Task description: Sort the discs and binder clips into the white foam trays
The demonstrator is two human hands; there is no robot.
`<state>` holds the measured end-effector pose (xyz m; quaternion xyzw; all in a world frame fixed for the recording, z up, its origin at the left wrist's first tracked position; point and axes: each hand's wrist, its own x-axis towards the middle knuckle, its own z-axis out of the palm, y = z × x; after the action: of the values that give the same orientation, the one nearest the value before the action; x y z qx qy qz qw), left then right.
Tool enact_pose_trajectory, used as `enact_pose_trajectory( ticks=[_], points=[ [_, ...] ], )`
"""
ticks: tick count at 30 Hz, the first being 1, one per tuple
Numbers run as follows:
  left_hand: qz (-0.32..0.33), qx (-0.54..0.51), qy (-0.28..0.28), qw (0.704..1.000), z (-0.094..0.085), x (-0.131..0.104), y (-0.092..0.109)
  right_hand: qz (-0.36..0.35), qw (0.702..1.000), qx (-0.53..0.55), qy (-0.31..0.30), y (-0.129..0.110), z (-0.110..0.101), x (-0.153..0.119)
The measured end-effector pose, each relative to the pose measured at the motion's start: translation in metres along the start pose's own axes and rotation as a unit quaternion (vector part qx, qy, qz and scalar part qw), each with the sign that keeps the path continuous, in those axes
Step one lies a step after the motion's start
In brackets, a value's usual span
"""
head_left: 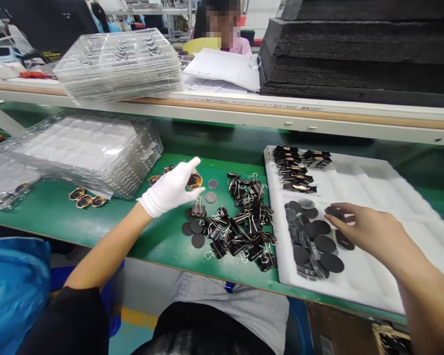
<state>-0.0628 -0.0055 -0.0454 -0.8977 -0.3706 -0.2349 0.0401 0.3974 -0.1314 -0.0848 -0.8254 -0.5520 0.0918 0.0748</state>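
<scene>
My left hand [173, 188], in a white glove, has its thumb and fingers around a small round part [194, 181] with a gold-coloured rim, above the green table [148, 241]. My bare right hand [362, 227] pinches a dark disc [334, 213] over the white foam tray [370, 197]. Beside that hand, dark and clear discs [314, 236] lie heaped in the tray. Black binder clips [244, 222] form a pile between my hands. Two grey discs [211, 197] rest right of the glove, and several black discs [198, 240] lie below it.
Clear plastic trays [92, 148] are stacked at the left, near gold-rimmed parts [84, 200]. Clipped pieces [294, 167] line the foam tray's back left. A shelf [214, 111] crosses behind, carrying more clear trays [122, 64] and black foam [355, 54]. A person [240, 44] is beyond.
</scene>
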Motion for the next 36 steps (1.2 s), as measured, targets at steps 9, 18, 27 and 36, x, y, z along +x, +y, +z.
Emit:
enact_pose_trajectory(
  ticks=[9, 18, 27, 36],
  points=[
    [0.193, -0.165, 0.057, 0.965, 0.029, 0.073, 0.073, -0.371, 0.831, 0.366, 0.196, -0.122, -0.016, -0.039],
    [0.235, -0.172, 0.035, 0.956, 0.052, 0.063, 0.079, -0.425, 0.791, 0.405, 0.170, -0.133, 0.016, -0.026],
    [0.232, -0.227, -0.035, 0.945, 0.061, 0.061, 0.087, -0.158, 0.748, 0.637, -0.092, -0.138, 0.037, -0.022],
    [0.048, -0.280, -0.164, 0.944, 0.043, 0.067, 0.087, -0.169, 0.737, 0.647, -0.102, -0.136, 0.034, -0.022]
  ],
)
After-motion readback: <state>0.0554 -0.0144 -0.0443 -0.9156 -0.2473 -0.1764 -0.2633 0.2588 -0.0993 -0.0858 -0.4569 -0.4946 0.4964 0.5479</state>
